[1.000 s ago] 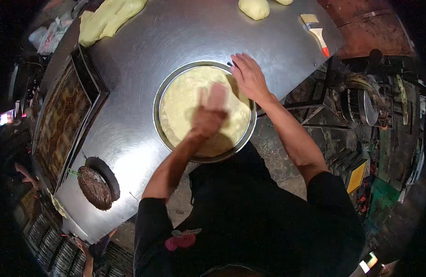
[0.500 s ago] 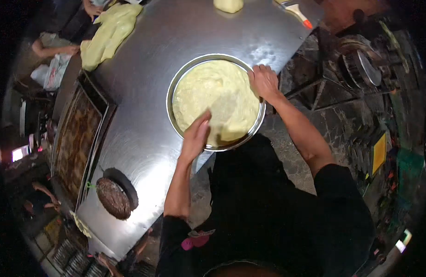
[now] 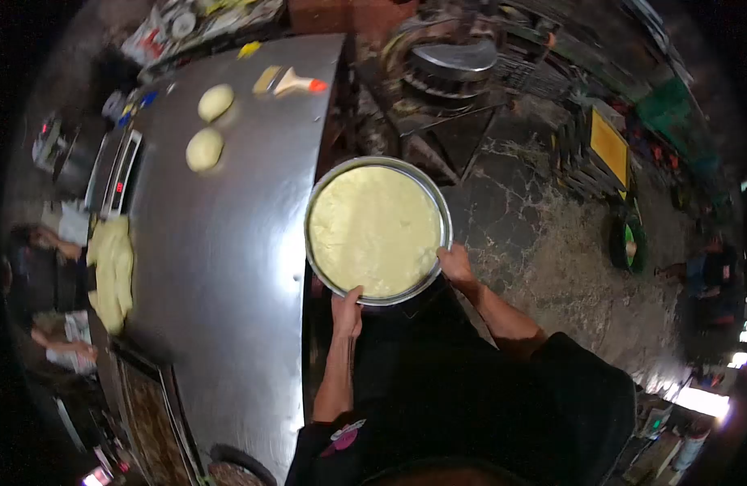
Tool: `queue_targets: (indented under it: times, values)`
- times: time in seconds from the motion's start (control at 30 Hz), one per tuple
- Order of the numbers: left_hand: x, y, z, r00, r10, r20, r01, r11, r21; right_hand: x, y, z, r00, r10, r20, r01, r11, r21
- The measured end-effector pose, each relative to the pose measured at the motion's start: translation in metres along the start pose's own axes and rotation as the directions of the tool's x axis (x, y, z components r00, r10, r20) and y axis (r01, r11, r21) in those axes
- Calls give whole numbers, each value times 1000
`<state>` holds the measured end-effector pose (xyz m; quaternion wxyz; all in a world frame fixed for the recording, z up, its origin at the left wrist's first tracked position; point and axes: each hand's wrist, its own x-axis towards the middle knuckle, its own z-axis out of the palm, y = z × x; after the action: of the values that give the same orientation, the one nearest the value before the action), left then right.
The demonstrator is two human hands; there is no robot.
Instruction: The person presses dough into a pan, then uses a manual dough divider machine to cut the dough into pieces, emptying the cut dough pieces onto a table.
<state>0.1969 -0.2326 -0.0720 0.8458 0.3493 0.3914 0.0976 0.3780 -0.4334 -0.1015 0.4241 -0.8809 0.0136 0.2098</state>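
A round metal baking pan point(image 3: 448, 219) is held up off the table, just past its edge and close to my body. Pale yellow dough point(image 3: 373, 231) fills its bottom in a flat, even layer. My left hand point(image 3: 347, 314) grips the pan's near rim, its thumb over the top. At the right side of the rim my right hand point(image 3: 456, 266) is closed too, fingers mostly hidden beneath.
The steel table point(image 3: 228, 267) on the left carries two dough balls point(image 3: 204, 150), a brush point(image 3: 291, 82), a digital scale point(image 3: 118, 174) and a long dough slab point(image 3: 112, 271). A co-worker's hands point(image 3: 66, 247) are beyond it. Yellow-faced stacked trays point(image 3: 607, 146) stand right on cracked floor.
The pan has left the tabletop and is now in both hands beyond its edge. My left hand has gone from over the dough to the rim. My view has turned right.
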Motion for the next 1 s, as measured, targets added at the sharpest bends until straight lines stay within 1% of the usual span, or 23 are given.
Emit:
queue_targets:
  times: [0.03, 0.1, 0.17, 0.2, 0.23, 0.3, 0.33, 0.43, 0.47, 0.5, 0.53, 0.57, 0.6, 0.63, 0.7, 0.73, 0.8, 0.83, 0.87, 0.9, 0.93, 0.97, 1.0]
  values:
    - [21, -2, 26, 996, -64, 60, 55, 989, 136, 29, 29, -17, 993, -92, -74, 88, 995, -56]
    - [74, -22, 71, 993, -77, 91, 66, 991, 118, 65, 52, -49, 976, -170, -137, 154, 981, -117]
    - [128, -42, 112, 975, -124, 186, 96, 984, 154, 95, 53, -83, 986, 9, -168, 40, 957, 286]
    - [154, -54, 130, 976, -131, 177, 89, 969, 229, 117, 83, -105, 961, -271, -58, 274, 900, 339]
    - [172, -58, 155, 976, -127, 179, 83, 969, 231, 149, 105, -115, 960, -274, -61, 278, 897, 342]
    - [192, -71, 190, 977, -136, 165, 104, 977, 188, 178, 105, -133, 964, -177, -199, 153, 979, -132]
    - [204, -74, 205, 967, -168, 190, 133, 974, 183, 197, 104, -146, 989, 74, -127, -59, 991, 121]
    - [229, -60, 272, 942, -279, 185, 269, 960, 80, 261, 89, -169, 977, 82, -197, -51, 986, 157]
    - [243, -65, 277, 923, -356, 146, 317, 919, 237, 270, 71, -173, 960, -68, -271, 123, 974, 191]
    - [250, -67, 286, 923, -356, 148, 319, 920, 228, 309, 114, -174, 960, -73, -269, 125, 975, 182]
    - [258, -69, 296, 852, -461, 248, 336, 844, 418, 352, 152, -163, 891, -366, -267, 351, 930, -106]
    - [265, -71, 308, 757, -570, 320, 309, 744, 592, 397, 172, -139, 759, -626, -178, 534, 756, -379]
    - [264, -62, 329, 735, -593, 328, 302, 720, 625, 372, 87, -177, 961, -272, 50, 269, 961, 59]
    - [288, -76, 330, 767, -551, 329, 296, 758, 581, 369, 38, -197, 960, -275, 46, 273, 961, 47]
    - [331, -78, 334, 788, -425, 444, 163, 841, 516, 368, -44, -229, 838, -546, 26, 466, 688, -557]
    - [337, -64, 349, 835, -390, 388, 167, 851, 497, 354, -123, -252, 951, -302, -68, 228, 831, -507]
    - [361, -51, 356, 835, -379, 398, 179, 872, 455, 347, -220, -292, 756, -622, -205, 493, 747, -447]
    - [372, -43, 361, 845, -365, 391, 192, 890, 414, 344, -274, -314, 471, -856, -212, 653, 500, -569]
    - [365, -14, 372, 883, -388, 264, 221, 840, 497, 338, -333, -336, 275, -946, -173, 666, 317, -675]
    - [371, 10, 376, 883, -376, 280, 205, 847, 491, 333, -391, -358, 82, -992, -94, 589, 124, -799]
    - [382, 35, 376, 824, -286, 488, -270, 559, 784, 322, -452, -378, -67, -997, 35, 431, -61, -900]
    - [390, 63, 381, 686, -300, 663, -676, 75, 733, 320, -506, -400, -41, -990, 133, 324, -139, -936]
    - [339, 132, 395, 689, -281, 669, -682, 62, 729, 330, -558, -423, -51, -969, 240, -45, -238, -970]
